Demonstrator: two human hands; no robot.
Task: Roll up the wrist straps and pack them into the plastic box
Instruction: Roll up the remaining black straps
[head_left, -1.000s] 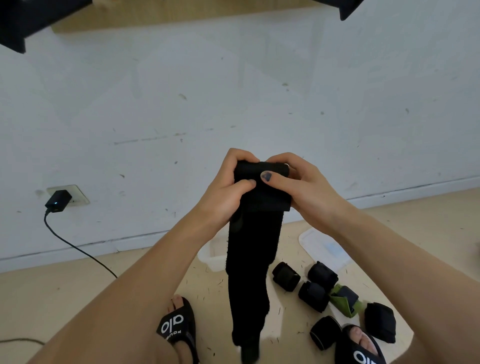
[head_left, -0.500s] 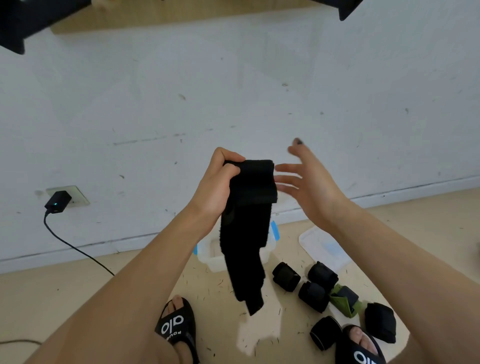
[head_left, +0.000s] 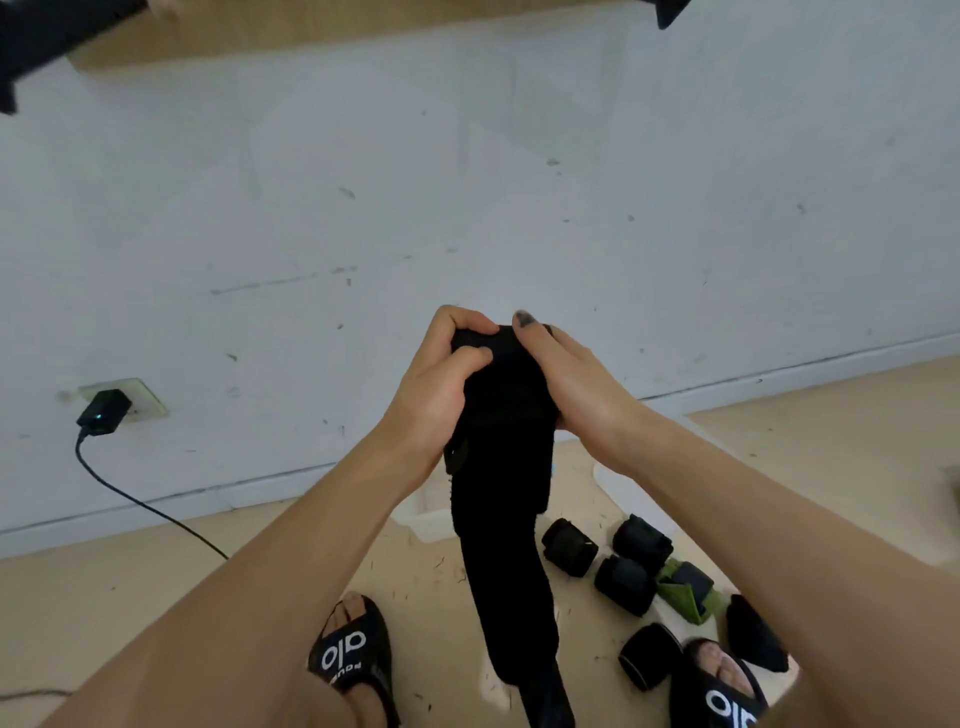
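Observation:
A long black wrist strap (head_left: 506, 519) hangs in mid-air in front of me, its top end bunched into a partial roll. My left hand (head_left: 441, 384) grips the roll from the left with curled fingers. My right hand (head_left: 566, 379) holds it from the right, thumb lying over the top. The strap's tail drops down towards the floor between my feet. Behind the strap and my left forearm, the white plastic box (head_left: 423, 519) sits on the floor, mostly hidden. Several rolled black straps (head_left: 569, 548) and a green one (head_left: 688, 597) lie on the floor to the right.
The box lid (head_left: 613, 483) lies flat on the floor right of the box. My feet in black slides (head_left: 350, 654) stand below. A black charger (head_left: 104, 413) sits in a wall socket at left, its cable trailing across the beige floor. White wall ahead.
My right hand, off the strap half a second ago, has come back onto the roll. The strap's tail hangs lower again.

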